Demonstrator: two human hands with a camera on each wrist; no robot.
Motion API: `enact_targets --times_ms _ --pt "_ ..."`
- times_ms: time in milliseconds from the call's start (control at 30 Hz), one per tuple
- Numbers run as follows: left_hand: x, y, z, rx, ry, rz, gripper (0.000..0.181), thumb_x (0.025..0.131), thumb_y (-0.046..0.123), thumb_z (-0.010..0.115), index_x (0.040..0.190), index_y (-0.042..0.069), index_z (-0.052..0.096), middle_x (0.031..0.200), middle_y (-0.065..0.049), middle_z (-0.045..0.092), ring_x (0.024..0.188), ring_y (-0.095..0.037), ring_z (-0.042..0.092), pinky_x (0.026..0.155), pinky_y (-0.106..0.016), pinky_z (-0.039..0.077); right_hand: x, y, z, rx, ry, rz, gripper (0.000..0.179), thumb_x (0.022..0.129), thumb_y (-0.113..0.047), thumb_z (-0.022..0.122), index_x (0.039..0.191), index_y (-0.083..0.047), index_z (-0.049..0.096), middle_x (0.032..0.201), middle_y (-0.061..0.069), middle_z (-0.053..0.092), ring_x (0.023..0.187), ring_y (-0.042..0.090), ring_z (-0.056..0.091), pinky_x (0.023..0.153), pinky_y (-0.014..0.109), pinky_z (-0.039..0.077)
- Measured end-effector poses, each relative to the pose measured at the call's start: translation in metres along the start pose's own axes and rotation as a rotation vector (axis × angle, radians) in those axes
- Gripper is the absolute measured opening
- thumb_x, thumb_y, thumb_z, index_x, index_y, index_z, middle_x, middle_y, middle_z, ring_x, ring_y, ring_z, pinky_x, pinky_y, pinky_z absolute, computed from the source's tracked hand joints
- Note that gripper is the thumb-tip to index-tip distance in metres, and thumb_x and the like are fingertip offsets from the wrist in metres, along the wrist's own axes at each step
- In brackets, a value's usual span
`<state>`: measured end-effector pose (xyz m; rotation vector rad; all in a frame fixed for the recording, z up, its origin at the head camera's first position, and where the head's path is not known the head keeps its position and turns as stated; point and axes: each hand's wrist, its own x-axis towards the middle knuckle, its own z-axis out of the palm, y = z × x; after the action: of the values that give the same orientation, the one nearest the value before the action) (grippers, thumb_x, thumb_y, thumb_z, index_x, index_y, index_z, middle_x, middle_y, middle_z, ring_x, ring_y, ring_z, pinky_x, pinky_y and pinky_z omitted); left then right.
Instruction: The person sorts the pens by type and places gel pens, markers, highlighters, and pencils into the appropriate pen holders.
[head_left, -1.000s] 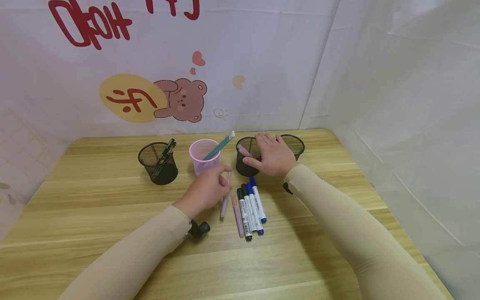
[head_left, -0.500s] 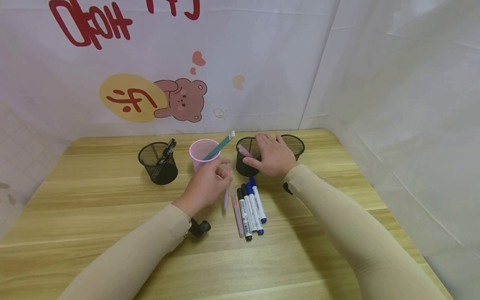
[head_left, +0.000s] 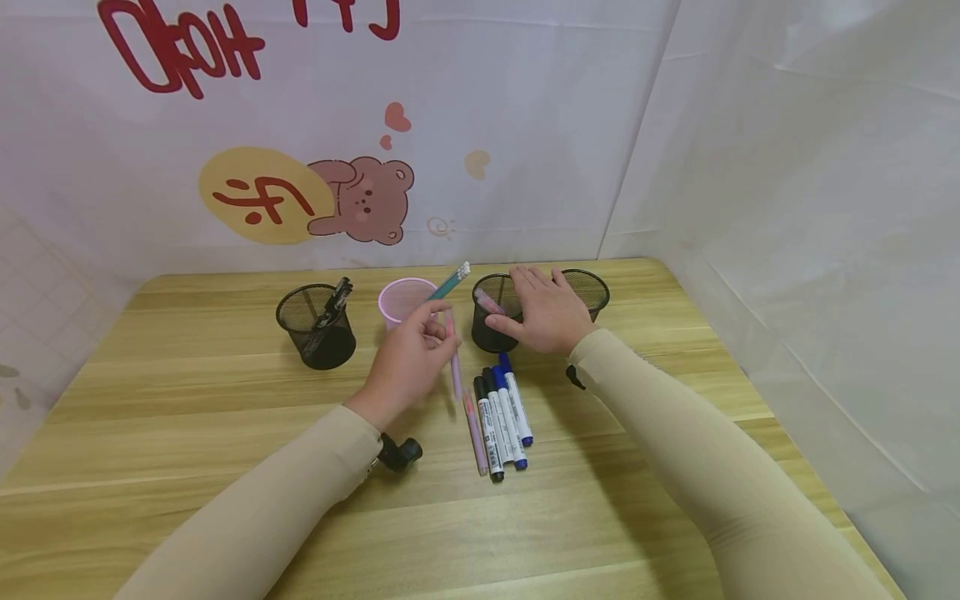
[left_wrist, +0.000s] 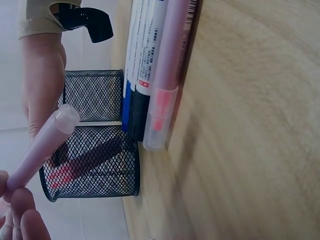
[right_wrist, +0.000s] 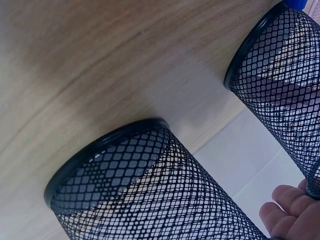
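Above the middle of the desk (head_left: 420, 542), just in front of the pink cup (head_left: 400, 302) as the head view shows it, a lilac pen (head_left: 455, 371) hangs tilted in the left hand (head_left: 408, 354), capped end up, lower end clear of the desk. We see that grip pinched on the pen, thumb and fingers together below the cap. The right hand (head_left: 551, 315) lies over the rim of the middle black cup (head_left: 491, 335), its thumb spread apart from the fingers; we take it to be steadying that cup, though we cannot tell how firmly it presses. Inside leans at least one similar pen (head_left: 489, 302).

On the desk lie a second lilac pen (head_left: 477, 442) and, beside it, a row of black- and blue-capped markers (head_left: 511, 421). As we read it, the step in hand is bringing the pinched pen to the cup that has its like, with the lying one yet to be picked up. The next move, we think, calls for raising the lower end above the rim, carrying it rightward, and turning it more upright over the mouth, away from the thumb.
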<state>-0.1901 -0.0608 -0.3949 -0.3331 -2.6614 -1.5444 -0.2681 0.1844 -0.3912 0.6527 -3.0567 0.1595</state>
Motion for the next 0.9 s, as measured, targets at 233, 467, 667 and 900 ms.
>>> enact_targets --times_ms 233,467,667,900 --pt "0.0012 0.0029 -0.002 -0.032 0.059 0.017 0.046 0.1 0.017 0.072 0.143 0.013 0.057 0.105 -0.008 0.07 0.094 -0.02 0.073 0.08 -0.033 0.061 0.0004 0.0 0.0005 -0.003 -0.003 0.002 0.105 0.098 -0.081 0.038 0.166 -0.003 0.024 0.173 0.014 0.028 0.162 0.034 0.026 0.133 0.06 0.011" --pt "0.0027 0.0046 -0.0033 -0.061 0.1 0.04 0.044 0.1 0.016 0.073 0.14 0.01 0.056 0.104 -0.009 0.069 0.093 -0.021 0.073 0.084 -0.038 0.062 -0.0006 -0.0006 -0.0006 0.003 -0.001 0.0 0.105 0.098 -0.081 0.039 0.166 -0.002 0.024 0.173 0.015 0.028 0.161 0.034 0.027 0.133 0.06 0.011" --pt "0.0041 0.0064 -0.0048 -0.101 0.135 0.064 0.045 0.099 0.011 0.073 0.139 0.007 0.052 0.107 -0.012 0.069 0.092 -0.024 0.073 0.08 -0.035 0.061 0.0 -0.0003 0.0001 -0.004 0.005 -0.001 0.104 0.099 -0.08 0.039 0.166 -0.002 0.025 0.173 0.015 0.029 0.161 0.034 0.028 0.133 0.059 0.012" --pt "0.0051 0.0091 -0.0055 -0.119 0.179 0.083 0.048 0.1 0.012 0.072 0.141 0.006 0.048 0.111 -0.011 0.067 0.091 -0.023 0.072 0.073 -0.028 0.055 -0.0001 0.0001 0.0005 -0.01 0.005 -0.006 0.104 0.098 -0.08 0.04 0.166 -0.002 0.025 0.173 0.015 0.029 0.161 0.033 0.028 0.133 0.06 0.011"
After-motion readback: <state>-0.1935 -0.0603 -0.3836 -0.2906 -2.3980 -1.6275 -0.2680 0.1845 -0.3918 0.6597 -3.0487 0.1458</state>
